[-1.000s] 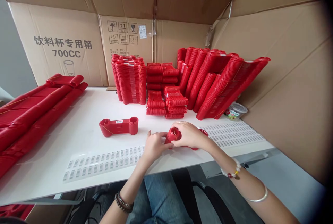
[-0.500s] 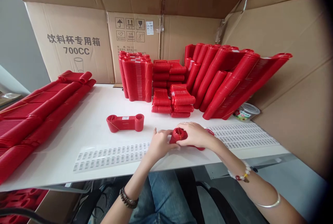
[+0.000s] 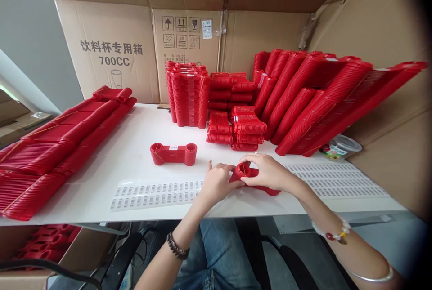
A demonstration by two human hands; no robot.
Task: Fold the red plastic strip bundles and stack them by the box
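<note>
Gripping red holder [image 3: 243,172] between left hand [image 3: 218,183] and right hand [image 3: 270,173] fingers; label sheets [image 3: 155,189] alongside.

Head view, single: I look forward and down, close over left hand [image 3: 218,183], right hand [image 3: 269,173], white flat bench [image 3: 130,146].
</note>
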